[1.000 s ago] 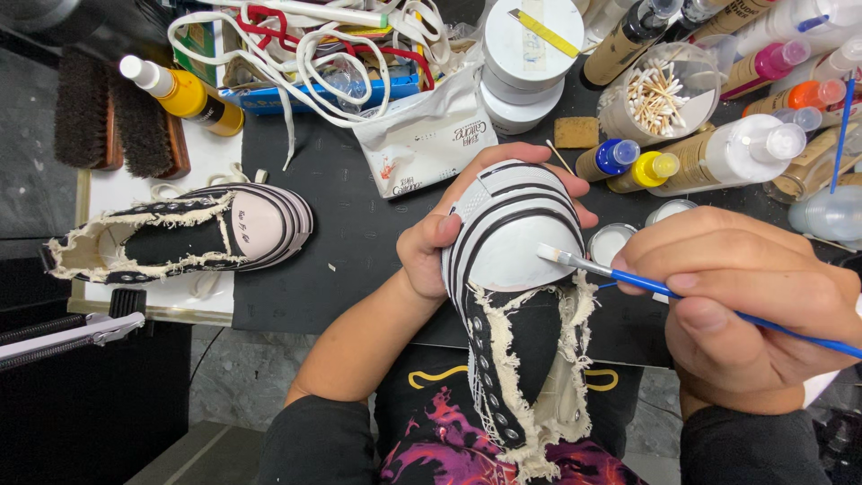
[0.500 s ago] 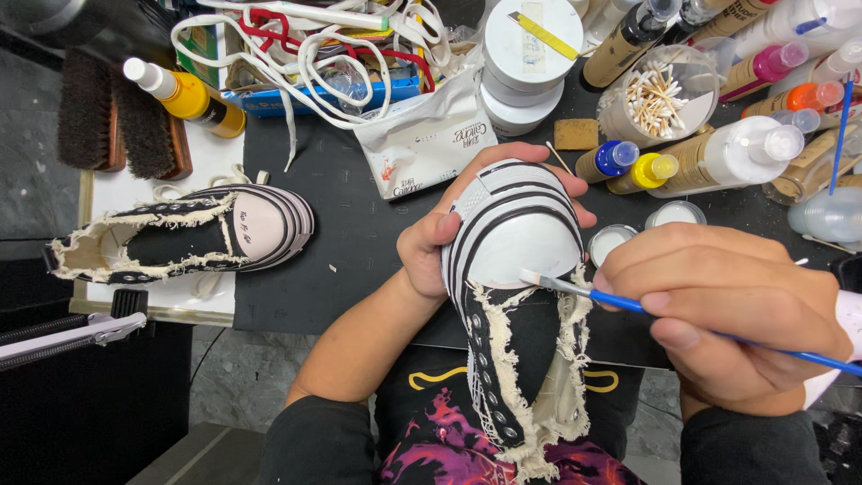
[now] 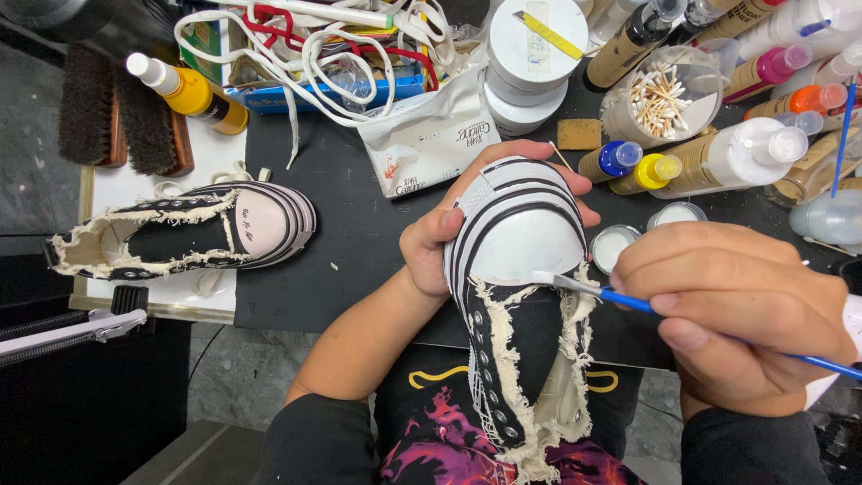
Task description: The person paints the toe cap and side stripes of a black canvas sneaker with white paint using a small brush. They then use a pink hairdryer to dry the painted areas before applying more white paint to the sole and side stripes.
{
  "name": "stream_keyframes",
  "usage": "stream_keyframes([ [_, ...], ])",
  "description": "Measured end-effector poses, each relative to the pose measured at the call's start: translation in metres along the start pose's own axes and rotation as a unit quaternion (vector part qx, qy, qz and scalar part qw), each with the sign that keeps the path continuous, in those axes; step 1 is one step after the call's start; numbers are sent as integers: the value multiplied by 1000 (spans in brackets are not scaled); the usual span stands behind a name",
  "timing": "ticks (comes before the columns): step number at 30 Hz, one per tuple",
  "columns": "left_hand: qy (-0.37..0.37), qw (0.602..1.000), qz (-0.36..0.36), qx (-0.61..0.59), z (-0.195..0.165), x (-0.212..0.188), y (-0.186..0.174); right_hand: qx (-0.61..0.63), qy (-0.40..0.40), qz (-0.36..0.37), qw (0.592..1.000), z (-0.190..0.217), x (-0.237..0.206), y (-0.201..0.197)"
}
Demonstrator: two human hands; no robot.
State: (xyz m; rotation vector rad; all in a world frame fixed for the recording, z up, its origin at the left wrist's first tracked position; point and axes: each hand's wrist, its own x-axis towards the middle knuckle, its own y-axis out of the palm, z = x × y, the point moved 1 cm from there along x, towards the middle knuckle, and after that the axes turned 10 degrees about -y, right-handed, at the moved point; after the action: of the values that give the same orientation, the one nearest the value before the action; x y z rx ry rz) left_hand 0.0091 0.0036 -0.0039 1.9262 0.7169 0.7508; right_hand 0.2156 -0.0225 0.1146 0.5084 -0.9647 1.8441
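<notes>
A black canvas sneaker with frayed cream edges and a white rubber toe cap (image 3: 521, 296) is the landmark, held over the black table (image 3: 359, 224) near the person's lap. Beyond its toe lies a white, crumpled packet with dark lettering and a small red mark (image 3: 431, 144). Past that stands a stack of round white tubs with a yellow strip on top (image 3: 536, 63). Right of the toe stand small tan bottles with blue and yellow caps (image 3: 628, 166).

The left hand (image 3: 449, 238) wraps around the toe from behind, fingers curled over the sole. The right hand (image 3: 732, 314) pinches a thin blue-handled paintbrush (image 3: 620, 298), its bristles touching the toe cap.
</notes>
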Motion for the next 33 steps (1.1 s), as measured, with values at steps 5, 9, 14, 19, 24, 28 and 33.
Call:
stream_keyframes([
  [5, 2, 1000, 5, -5, 0, 1, 0, 21, -7, -35, 999, -2, 2, -1],
  [9, 2, 1000, 6, 2, 0, 1, -1, 2, -6, -23, 1000, 2, -3, 3],
  [14, 2, 1000, 1, -6, 1, 1, 0, -23, 3, -40, 999, 2, -10, 3],
  [19, 0, 1000, 8, -8, -1, 1, 1, 27, 11, -76, 997, -1, -13, -2],
  [24, -1, 1000, 10, -8, -1, 0, 2, 2, -49, 58, 997, -5, -11, -8],
  [28, -2, 1000, 8, -14, -1, 0, 2, -20, -14, 17, 1000, -3, -10, -5],
  [33, 0, 1000, 17, -12, -2, 0, 2, 10, 27, -66, 997, 5, -7, 2],
])
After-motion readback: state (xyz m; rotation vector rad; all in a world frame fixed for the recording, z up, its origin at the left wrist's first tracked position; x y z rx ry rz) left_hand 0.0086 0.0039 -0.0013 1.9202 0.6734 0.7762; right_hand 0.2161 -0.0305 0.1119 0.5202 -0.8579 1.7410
